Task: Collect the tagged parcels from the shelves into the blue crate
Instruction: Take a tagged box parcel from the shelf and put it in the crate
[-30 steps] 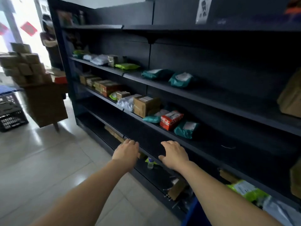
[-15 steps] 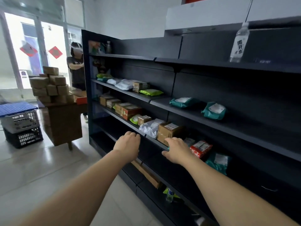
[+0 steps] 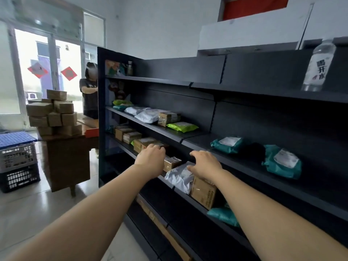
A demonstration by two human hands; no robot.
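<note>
Two hands are out over a lower shelf, both empty, fingers loose and slightly bent. The left hand (image 3: 150, 157) hangs above a small taped box (image 3: 172, 163); the right hand (image 3: 206, 163) sits over a white bagged parcel (image 3: 178, 178), thumb maybe just touching it, hard to call from here. A brown carton (image 3: 204, 192) stands right against that bag. On the shelf (image 3: 195, 139) above, two teal parcels (image 3: 227, 145) lie apart, with a green parcel (image 3: 182, 127) further along. By the door, a blue slatted top (image 3: 14, 137) rests on stacked crates (image 3: 17, 166), and cartons (image 3: 54, 113) are piled on a wooden surface (image 3: 66, 157) beside them
</note>
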